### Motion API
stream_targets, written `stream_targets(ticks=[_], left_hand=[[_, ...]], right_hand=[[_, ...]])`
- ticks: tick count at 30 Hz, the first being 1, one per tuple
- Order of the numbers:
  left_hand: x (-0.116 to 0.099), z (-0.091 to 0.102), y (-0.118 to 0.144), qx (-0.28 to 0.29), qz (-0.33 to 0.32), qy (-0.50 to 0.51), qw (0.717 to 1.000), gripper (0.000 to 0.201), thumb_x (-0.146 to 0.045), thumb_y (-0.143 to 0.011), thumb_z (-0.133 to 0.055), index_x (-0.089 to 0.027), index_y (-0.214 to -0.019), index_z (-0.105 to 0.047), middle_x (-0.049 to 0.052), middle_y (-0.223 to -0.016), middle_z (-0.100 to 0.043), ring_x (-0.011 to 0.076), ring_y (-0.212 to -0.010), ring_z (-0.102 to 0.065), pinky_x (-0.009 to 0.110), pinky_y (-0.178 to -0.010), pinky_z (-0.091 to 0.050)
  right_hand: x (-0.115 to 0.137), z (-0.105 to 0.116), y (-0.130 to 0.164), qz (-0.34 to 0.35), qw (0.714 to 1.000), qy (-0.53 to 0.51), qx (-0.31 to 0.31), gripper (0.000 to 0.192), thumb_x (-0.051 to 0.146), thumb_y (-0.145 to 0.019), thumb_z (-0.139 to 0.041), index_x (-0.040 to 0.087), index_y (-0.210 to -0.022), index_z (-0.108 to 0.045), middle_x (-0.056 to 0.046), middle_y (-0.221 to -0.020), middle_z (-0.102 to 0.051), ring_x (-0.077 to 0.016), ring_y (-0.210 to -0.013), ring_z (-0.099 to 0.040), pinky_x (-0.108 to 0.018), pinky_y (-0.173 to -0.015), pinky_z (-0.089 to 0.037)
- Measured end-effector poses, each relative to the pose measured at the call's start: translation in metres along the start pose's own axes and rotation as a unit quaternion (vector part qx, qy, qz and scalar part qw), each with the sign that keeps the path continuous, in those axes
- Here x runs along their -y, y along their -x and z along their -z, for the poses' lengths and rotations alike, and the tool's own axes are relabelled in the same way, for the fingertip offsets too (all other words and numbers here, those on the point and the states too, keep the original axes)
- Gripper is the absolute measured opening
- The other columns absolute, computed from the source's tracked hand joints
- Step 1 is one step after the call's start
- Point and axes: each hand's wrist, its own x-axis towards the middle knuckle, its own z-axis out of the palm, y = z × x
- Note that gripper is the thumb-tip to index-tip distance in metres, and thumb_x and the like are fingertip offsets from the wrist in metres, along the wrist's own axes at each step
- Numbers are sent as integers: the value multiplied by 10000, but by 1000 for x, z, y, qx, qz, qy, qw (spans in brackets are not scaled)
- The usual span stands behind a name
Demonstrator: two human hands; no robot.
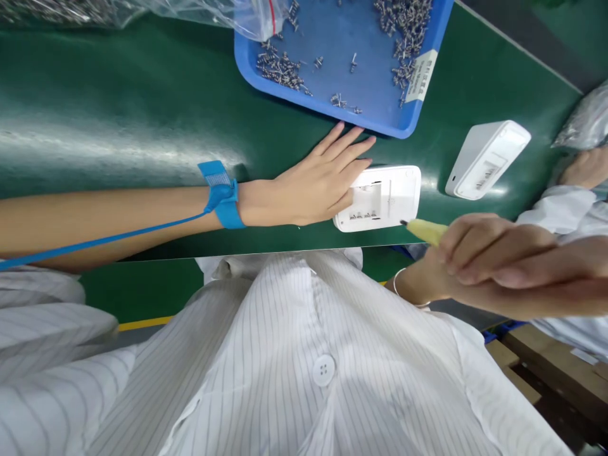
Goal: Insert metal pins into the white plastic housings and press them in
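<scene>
My left hand (323, 174) lies flat with fingers spread. Its lower fingers rest over the left end of a white plastic housing (399, 196), and its longer fingertips reach the front edge of the blue tray (327, 117). The housing lies on the green table with a recessed compartment facing up; its left end is partly hidden. My right hand (503, 253) is closed around a pale yellow screwdriver (425, 231). The dark tip points left, near the housing's right lower corner. Much of the tool is hidden in the fist.
Loose screws (411, 31) lie heaped in the tray. A second white housing (489, 158) stands on the table (166, 114) to the right. A clear plastic bag (213, 12) overlaps the tray's left side. Another person's hand (586, 168) is at the right edge. A blue wrist strap (228, 202) circles my left wrist, its cord trailing left.
</scene>
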Motion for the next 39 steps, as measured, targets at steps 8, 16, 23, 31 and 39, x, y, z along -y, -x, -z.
stream_targets(ticks=[8,16,23,31,39], left_hand=[[-1,-4,-3,-14,20,4,1000,623,-323,-979,-418,-136,-1554,-268,151,-1628,-269,382,-1527,-167,660,-1215,-129],[3,-10,-5,-16,25,-43,999,645,-339,-939,-462,-82,-1514,-323,162,-1612,-297,374,-1520,-187,585,-1241,-145],[0,-9,-5,-29,29,-33,999,643,-362,-945,-508,-90,-1509,-363,168,-1594,-333,381,-1507,-228,580,-1233,-181],[-1,-4,-5,-20,27,-16,999,618,-365,-947,-491,-119,-1505,-387,139,-1579,-372,391,-1509,-217,589,-1235,-171],[1,-5,-4,-7,28,-43,999,653,-389,-924,-505,-95,-1488,-360,124,-1583,-369,368,-1507,-221,554,-1251,-161]], right_hand=[[-26,-52,-28,-45,991,-105,-69,748,629,-982,-5,266,-559,-504,69,-455,-111,-93,-275,-228,-265,-380,-308],[-6,-69,-46,-46,945,-283,-156,492,436,-988,-281,263,-544,-156,69,-424,-108,-86,-268,-161,-273,-304,-215],[-15,-71,-45,-83,941,-283,-164,497,504,-996,-274,254,-591,-131,64,-455,-93,-97,-294,-163,-275,-329,-224],[-32,-70,-35,-100,977,-188,4,698,760,-917,-1,274,-570,-363,37,-458,-212,-127,-333,-327,-307,-399,-357],[14,-82,-54,-89,955,-204,-199,515,513,-1015,-215,288,-552,-197,69,-434,-134,-102,-284,-212,-281,-334,-239]])
